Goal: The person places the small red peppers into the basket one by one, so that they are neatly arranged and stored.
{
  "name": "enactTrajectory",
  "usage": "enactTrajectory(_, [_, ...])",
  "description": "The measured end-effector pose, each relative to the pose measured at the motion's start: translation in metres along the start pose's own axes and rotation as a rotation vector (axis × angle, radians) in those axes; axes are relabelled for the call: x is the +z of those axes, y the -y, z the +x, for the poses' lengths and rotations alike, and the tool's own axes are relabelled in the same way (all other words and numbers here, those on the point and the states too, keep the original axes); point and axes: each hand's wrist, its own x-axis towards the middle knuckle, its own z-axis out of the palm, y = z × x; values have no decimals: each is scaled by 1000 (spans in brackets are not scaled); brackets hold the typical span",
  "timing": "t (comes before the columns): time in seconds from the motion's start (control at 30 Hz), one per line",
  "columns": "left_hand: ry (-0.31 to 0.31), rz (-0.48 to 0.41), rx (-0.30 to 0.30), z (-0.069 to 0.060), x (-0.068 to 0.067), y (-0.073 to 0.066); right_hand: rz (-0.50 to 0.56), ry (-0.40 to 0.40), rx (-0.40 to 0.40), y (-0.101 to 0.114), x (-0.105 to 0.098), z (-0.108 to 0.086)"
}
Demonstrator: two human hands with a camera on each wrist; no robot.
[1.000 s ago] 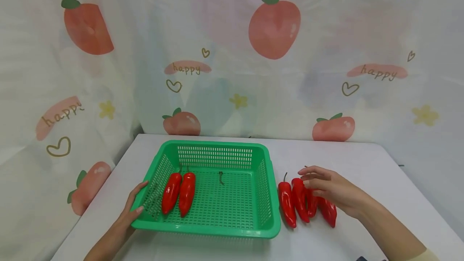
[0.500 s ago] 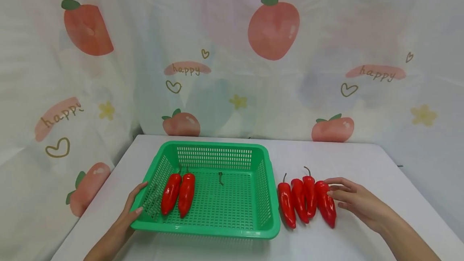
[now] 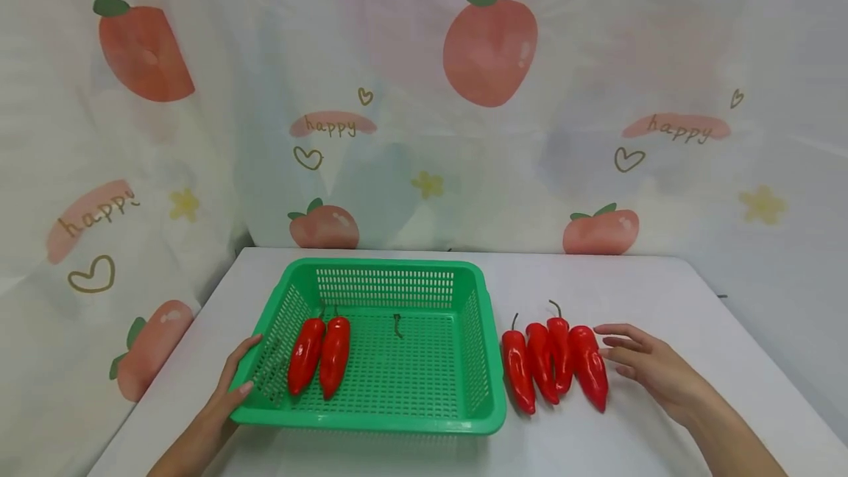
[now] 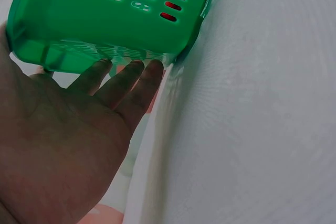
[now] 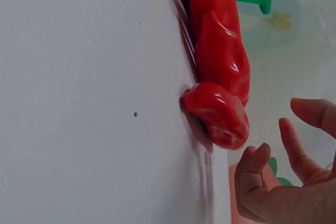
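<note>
In the head view my left hand (image 3: 215, 407) lies against the left side of the green basket (image 3: 371, 423), its fingertips and thumb near the rim. The left wrist view shows the fingers of this hand (image 4: 68, 124) mostly straight along the basket's outside (image 4: 105, 24). Two red peppers (image 3: 305, 356) (image 3: 335, 358) lie inside at the left. My right hand (image 3: 662, 374) holds nothing, its fingers spread just right of the rightmost pepper (image 3: 589, 368) in a row on the table. In the right wrist view a gap separates this hand (image 5: 289, 182) from the nearest pepper (image 5: 218, 114).
Several red peppers (image 3: 518, 372) lie side by side on the white table (image 3: 636, 293), right of the basket. A loose green stem (image 3: 397, 325) lies on the basket floor. A fruit-printed curtain (image 3: 397, 57) hangs behind and to the left.
My right hand has moved right, off the peppers to beside the last one, uncovering the row. My left hand stays at the basket. The head view has shifted slightly.
</note>
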Motion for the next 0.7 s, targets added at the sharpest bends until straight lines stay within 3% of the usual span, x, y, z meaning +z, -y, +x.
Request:
enactTrajectory(0.27, [-14, 9, -21, 1, 0, -1, 60, -19, 0, -14, 4, 4])
enactTrajectory(0.7, [-34, 6, -49, 2, 1, -1, -28, 50, 5, -18, 11, 6])
